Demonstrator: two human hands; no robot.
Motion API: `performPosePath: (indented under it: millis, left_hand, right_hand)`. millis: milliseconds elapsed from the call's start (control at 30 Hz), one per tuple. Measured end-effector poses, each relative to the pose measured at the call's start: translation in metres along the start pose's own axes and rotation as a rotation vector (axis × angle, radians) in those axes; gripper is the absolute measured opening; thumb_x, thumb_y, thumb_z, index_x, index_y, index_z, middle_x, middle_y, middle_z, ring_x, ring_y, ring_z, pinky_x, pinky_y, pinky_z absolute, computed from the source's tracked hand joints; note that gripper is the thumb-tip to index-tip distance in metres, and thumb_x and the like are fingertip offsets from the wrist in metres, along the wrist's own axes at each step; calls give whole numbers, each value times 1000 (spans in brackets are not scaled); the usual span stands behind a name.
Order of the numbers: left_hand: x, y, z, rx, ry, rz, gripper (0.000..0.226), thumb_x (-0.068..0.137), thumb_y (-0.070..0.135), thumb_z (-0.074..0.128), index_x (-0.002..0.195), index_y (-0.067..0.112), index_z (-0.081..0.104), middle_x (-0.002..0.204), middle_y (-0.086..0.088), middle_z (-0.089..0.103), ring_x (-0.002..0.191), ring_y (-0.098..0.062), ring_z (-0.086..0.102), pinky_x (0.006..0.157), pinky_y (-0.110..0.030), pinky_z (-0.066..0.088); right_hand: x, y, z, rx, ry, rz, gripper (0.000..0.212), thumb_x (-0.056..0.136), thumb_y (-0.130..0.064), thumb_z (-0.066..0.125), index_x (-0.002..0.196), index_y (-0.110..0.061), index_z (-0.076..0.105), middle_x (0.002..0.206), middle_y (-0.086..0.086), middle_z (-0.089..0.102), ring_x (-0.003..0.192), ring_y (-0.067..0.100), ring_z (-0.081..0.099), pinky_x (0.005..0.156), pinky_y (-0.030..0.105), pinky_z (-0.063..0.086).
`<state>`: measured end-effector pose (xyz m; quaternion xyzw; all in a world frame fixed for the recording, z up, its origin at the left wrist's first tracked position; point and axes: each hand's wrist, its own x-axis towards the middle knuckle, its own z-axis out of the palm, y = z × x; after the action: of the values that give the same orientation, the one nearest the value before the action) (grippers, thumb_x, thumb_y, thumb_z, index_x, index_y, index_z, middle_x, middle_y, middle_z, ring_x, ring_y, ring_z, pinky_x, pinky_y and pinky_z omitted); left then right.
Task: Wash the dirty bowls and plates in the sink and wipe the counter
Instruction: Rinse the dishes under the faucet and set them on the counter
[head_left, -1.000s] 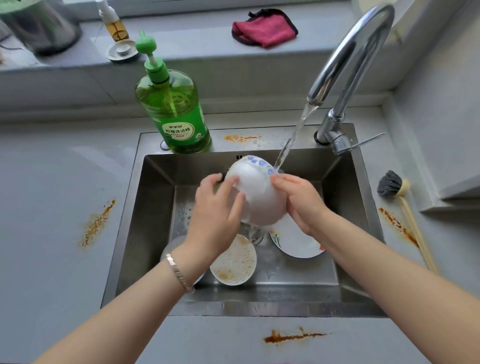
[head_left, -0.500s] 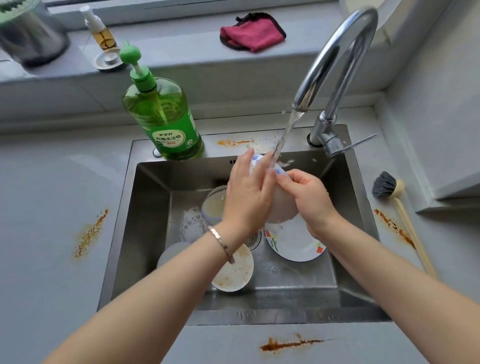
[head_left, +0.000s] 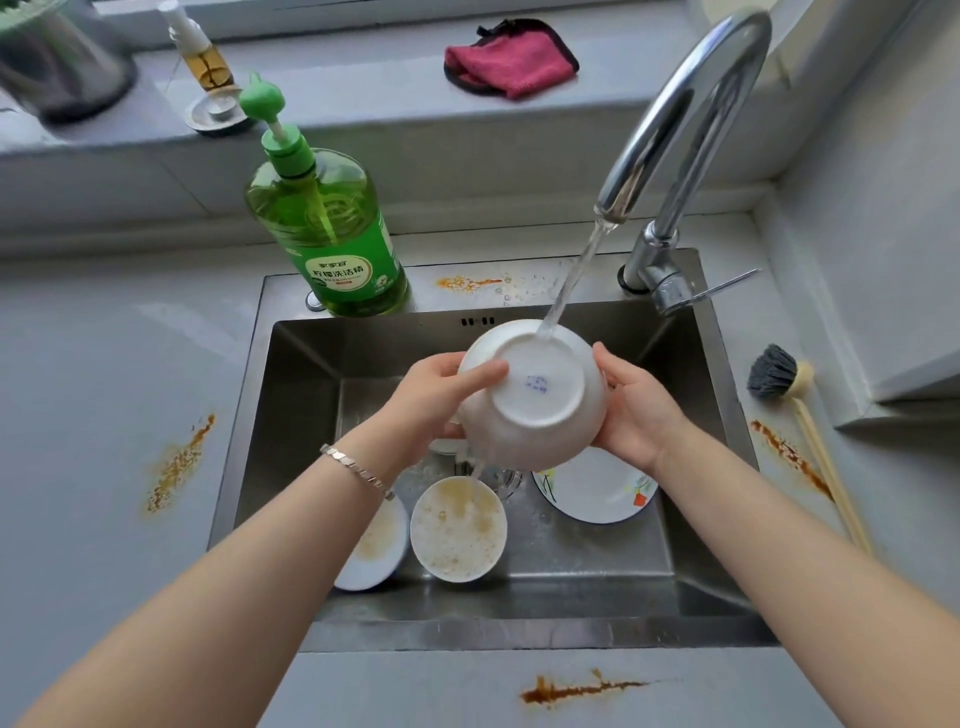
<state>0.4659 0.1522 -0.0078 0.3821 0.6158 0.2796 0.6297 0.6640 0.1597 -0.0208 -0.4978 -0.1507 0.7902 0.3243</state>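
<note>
Head-worn camera (wide-angle) looks steeply down, close over the rectangular stainless steel sink (head_left: 519, 631), facing the far grey windowsill ledge (head_left: 363, 109).

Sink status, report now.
Left hand and right hand grip the white bowl, base up. Faucet water hitting its base. Dirty bowl, flowered plate lie in the sink below.

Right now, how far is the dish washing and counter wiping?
Done: nothing visibly finished. In hand: left hand and right hand hold a white bowl upside down under the tap stream. Left: a soiled bowl, a second soiled dish and a flowered plate in the sink; orange stains on the counter; the pink cloth lies unused on the ledge.
</note>
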Motion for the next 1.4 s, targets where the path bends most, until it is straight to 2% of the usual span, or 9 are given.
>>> performPosePath:
  millis: [133,300,500,767,900,1033,1133,1300,1400]
  left_hand:
    - [10,9,21,54,55,-29,21,74,37,75,85,20,71,77,1,73,69,-16,70,61,-34,58]
    - [12,20,46,187,63,78,32,69,37,80,88,12,71,75,1,68,60,-7,61,51,-19,47]
    - [-14,7,32,299,80,179,31,69,35,80,93,20,69,88,4,71,76,-8,64,70,-30,52]
    - [-39,-17,-24,49,202,95,30,77,29,73,106,30,66,103,2,71,97,-18,66,88,-46,53]
    - [-34,-5,-28,-20,208,48,32,86,32,62,118,31,59,113,-1,66,102,-20,64,77,-42,57]
    - [-31,16,-22,-290,106,-232,31,87,57,48,103,32,54,104,-15,62,83,-34,70,58,-40,58]
    - [-28,21,-12,-324,-33,-406,52,85,67,42,113,26,54,106,-20,62,77,-36,70,54,-40,57]
    - [-30,11,9,-424,-47,-479,43,89,32,36,118,11,60,95,-15,65,77,-30,63,54,-41,57]
    - [-32,-3,17,-477,27,-369,38,88,22,39,120,11,57,107,-17,64,88,-35,62,67,-50,56]
  right_hand:
    - [-2,-1,-10,-209,66,-53,51,86,-53,48,119,-16,62,113,6,68,105,22,63,87,38,48]
    - [-16,-3,-35,-370,135,-103,61,67,-45,65,119,-13,59,103,3,69,93,18,63,70,30,52]
    - [-21,9,-39,-386,5,-53,63,65,-36,67,122,-11,54,102,5,68,87,18,64,70,32,52]
    - [8,13,29,-453,-48,-64,78,53,-33,76,123,-12,49,116,11,63,99,28,64,75,42,52]
    - [18,-1,45,-486,-14,-203,73,55,-20,82,120,-10,49,115,12,63,104,30,62,78,42,54]
    - [7,-5,36,-641,94,-466,67,56,-9,86,110,-18,49,113,7,60,104,24,60,86,35,52]
    - [-13,4,24,-893,79,-626,78,51,-16,88,114,-23,43,114,2,53,103,16,53,89,26,46]
    - [-37,21,7,-1225,-30,-884,74,52,-17,87,114,-13,48,104,2,45,96,12,40,84,20,36]
    - [-40,24,-1,-1174,-60,-789,77,50,-36,87,115,-35,46,112,-2,39,105,8,36,92,14,32]
